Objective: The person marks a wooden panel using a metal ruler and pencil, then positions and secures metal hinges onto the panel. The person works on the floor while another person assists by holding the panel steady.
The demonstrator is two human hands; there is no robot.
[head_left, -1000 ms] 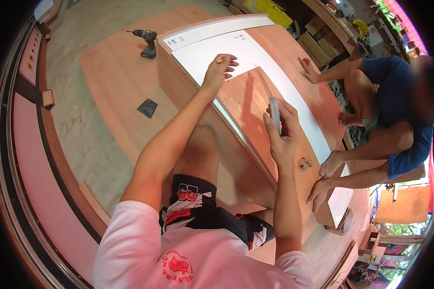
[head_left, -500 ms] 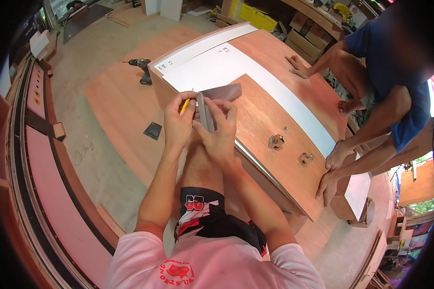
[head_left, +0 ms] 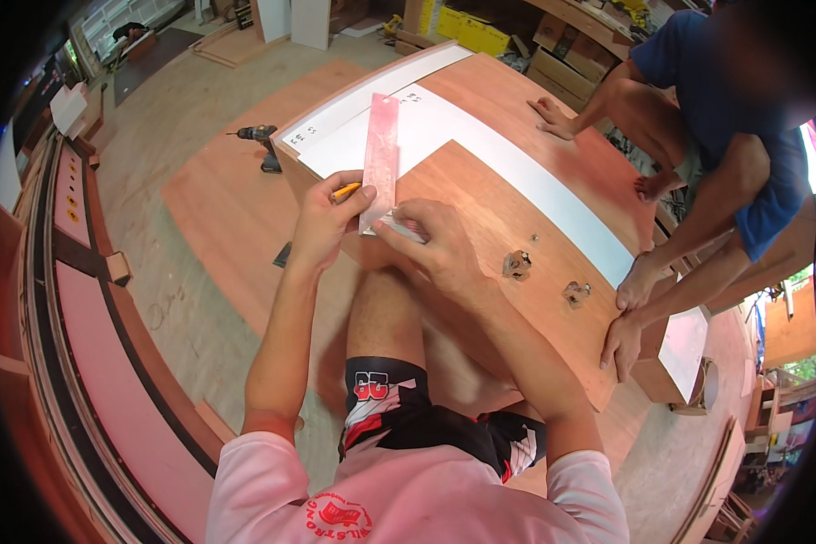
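Note:
My left hand grips a short yellow pencil. Its thumb also presses on the wide metal blade of a try square, which looks pinkish in the light. My right hand pinches the square's lower end, where the short stock is partly hidden by my fingers. The square is held up in front of a plywood panel and a white sheet. That panel lies on the sheet, over a large wooden piece, and has two ragged holes.
A person in a blue shirt crouches at the right, one hand on the panel's near corner, another on the wooden top. A cordless drill and a dark flat piece lie at the left. Long pink-white panels line the left side.
The try square has turned in my hands, so its blade now points away and shows its broad face. My right hand has shifted slightly right and down.

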